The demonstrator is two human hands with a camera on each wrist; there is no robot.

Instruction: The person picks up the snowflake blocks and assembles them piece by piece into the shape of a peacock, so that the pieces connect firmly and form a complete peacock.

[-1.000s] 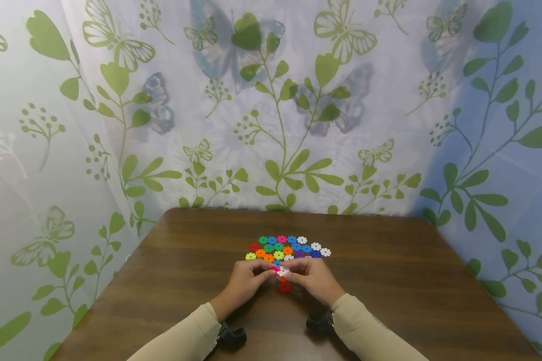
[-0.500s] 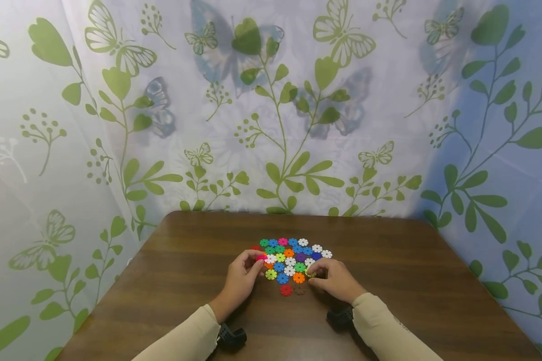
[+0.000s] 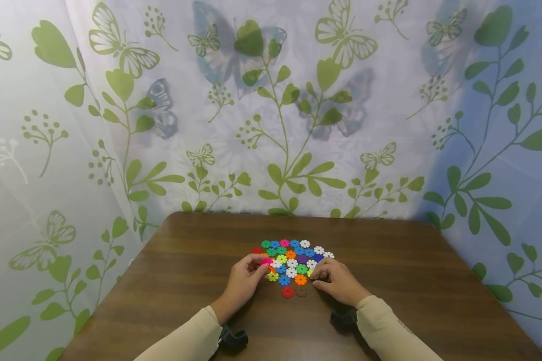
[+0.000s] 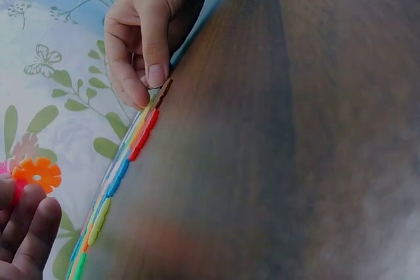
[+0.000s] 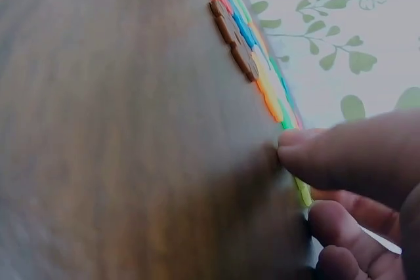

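Note:
My left hand (image 3: pixel 244 277) pinches a pink notched flower disc (image 3: pixel 266 261) above the left side of the disc group. Joined to it are a pale disc (image 4: pixel 26 148) and an orange disc (image 4: pixel 39 174). At the group's right edge, the thumb and fingers of my right hand (image 3: pixel 341 282) are curled at a yellow-green disc (image 5: pixel 302 191), which they partly cover. Flat on the table close by lie a brown disc (image 3: pixel 301 292), a red disc (image 3: pixel 287 292) and an orange disc (image 3: pixel 300 280).
Many-coloured discs, among them a purple disc (image 3: pixel 302 258) and a white disc (image 3: pixel 304 243), lie flat in a loose cluster on the brown wooden table (image 3: pixel 198 235). A leaf-and-butterfly curtain (image 3: pixel 271 150) hangs behind the table.
My hands were together over the cluster. The right hand has moved right, off the joined discs, to the yellow-green disc. The left hand has drawn left with the joined discs.

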